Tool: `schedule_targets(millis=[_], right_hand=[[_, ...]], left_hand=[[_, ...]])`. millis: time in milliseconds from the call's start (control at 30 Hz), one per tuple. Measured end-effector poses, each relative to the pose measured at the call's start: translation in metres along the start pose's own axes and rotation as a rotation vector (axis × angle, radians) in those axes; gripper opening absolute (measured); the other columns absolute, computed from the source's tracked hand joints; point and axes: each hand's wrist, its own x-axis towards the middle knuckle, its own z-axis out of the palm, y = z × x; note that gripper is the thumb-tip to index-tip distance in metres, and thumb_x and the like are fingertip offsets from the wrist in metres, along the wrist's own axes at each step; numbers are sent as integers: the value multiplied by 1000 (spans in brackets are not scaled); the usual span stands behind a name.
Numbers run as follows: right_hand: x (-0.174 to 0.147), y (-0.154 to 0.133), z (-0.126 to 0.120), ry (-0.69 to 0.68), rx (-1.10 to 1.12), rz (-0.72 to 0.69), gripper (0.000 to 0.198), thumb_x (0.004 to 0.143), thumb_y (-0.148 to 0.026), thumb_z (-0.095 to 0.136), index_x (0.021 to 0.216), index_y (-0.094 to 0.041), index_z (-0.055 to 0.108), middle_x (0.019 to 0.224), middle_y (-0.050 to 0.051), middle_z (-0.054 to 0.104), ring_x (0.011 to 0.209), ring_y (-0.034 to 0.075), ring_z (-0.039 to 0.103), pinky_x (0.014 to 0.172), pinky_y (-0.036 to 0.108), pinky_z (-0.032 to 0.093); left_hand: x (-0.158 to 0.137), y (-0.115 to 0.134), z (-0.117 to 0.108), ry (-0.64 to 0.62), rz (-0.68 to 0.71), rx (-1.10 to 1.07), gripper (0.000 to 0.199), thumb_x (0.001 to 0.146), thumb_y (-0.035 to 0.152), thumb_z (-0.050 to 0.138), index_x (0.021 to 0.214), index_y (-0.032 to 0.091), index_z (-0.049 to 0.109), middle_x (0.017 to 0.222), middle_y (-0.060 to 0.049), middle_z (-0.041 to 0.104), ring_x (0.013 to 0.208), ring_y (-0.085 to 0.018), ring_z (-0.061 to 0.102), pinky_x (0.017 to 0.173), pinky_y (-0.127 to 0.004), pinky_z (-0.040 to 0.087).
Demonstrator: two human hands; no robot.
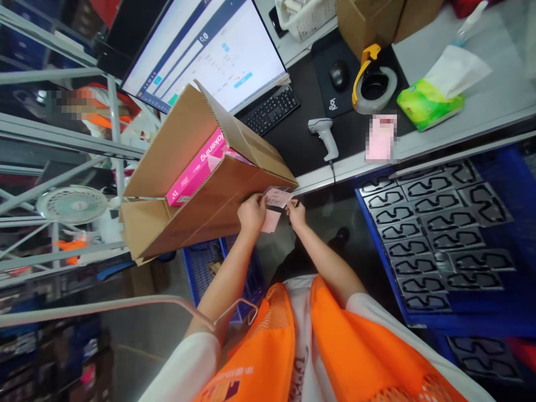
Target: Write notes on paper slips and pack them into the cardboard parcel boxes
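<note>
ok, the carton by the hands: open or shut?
Open. The carton has its flaps spread away from the opening, and a pink box shows inside.

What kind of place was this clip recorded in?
Probably a warehouse packing station: an open cardboard box with a pink package inside, a handheld barcode scanner by the keyboard, and a tape dispenser on the same desk.

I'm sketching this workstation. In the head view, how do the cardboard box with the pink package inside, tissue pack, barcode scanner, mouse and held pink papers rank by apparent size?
1. Cardboard box
2. Tissue pack
3. Barcode scanner and pink papers: too alike to rank
4. Mouse
</note>
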Motion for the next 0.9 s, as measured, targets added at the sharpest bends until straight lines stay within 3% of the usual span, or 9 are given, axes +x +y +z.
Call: schedule_targets(millis=[900], right_hand=[[27,-6,25,7,40,41,14,85,-22,57,72,-19,53,57,-5,55,47,9,45,53,25,37]], left_hand=[[8,3,7,64,-77,24,30,97,37,54,108,19,76,103,-12,77,94,-28,72,79,-32,50]])
